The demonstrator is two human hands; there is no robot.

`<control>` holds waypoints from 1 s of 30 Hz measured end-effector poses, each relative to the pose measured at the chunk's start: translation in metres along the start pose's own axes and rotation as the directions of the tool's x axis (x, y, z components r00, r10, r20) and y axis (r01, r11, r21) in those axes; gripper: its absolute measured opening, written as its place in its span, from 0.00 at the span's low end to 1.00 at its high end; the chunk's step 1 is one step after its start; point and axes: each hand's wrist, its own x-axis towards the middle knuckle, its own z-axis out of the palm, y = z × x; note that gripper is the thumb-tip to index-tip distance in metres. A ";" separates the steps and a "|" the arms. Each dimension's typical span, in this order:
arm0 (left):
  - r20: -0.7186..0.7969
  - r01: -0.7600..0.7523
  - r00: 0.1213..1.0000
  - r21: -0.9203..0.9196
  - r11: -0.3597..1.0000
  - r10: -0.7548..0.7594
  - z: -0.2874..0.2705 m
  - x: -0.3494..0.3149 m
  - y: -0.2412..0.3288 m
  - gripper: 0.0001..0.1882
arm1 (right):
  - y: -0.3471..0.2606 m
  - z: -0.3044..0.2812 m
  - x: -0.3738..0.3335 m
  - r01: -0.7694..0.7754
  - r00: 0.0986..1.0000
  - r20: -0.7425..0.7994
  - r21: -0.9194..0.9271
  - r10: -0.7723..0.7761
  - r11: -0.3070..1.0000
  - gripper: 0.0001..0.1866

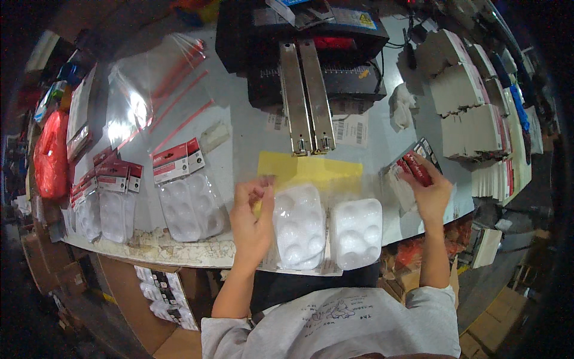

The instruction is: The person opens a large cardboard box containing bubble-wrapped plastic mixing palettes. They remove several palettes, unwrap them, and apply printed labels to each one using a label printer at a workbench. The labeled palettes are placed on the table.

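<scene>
My left hand (pixel 253 209) is raised at the left edge of a stack of white paint palettes (pixel 300 230); its fingers are curled, slightly blurred, and whatever they hold cannot be made out. A clear bag seems to cover that stack. Beside it, to the right, lies another pile of white palettes (pixel 357 233) with round wells. Farther right, my right hand (pixel 431 190) grips a red and black header card (pixel 418 170) over a small pile of cards and clear film. Behind the palettes a yellow sheet (pixel 311 167) lies flat on the table.
A black machine (pixel 317 87) with two long metal arms (pixel 306 99) stands at the back. Stacked cards (pixel 469 102) rise at right. Bagged palettes with red header cards (pixel 188 191) and clear bags with red strips (pixel 161 90) lie left. An open carton (pixel 158 296) sits below.
</scene>
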 end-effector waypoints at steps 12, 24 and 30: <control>0.319 0.325 0.922 -0.334 0.885 -0.218 -0.006 -0.028 0.048 0.05 | -0.122 0.031 0.008 0.339 0.637 0.540 0.445 -0.550 0.829 0.14; 0.229 0.094 0.970 -0.044 0.995 -0.082 -0.004 -0.033 0.046 0.07 | -0.115 0.051 -0.012 0.695 0.636 0.343 0.134 -0.691 0.706 0.15; 0.101 0.112 0.989 -0.050 0.992 -0.107 0.001 -0.044 0.047 0.11 | -0.100 0.040 -0.012 0.656 0.743 0.088 0.102 -0.663 0.748 0.14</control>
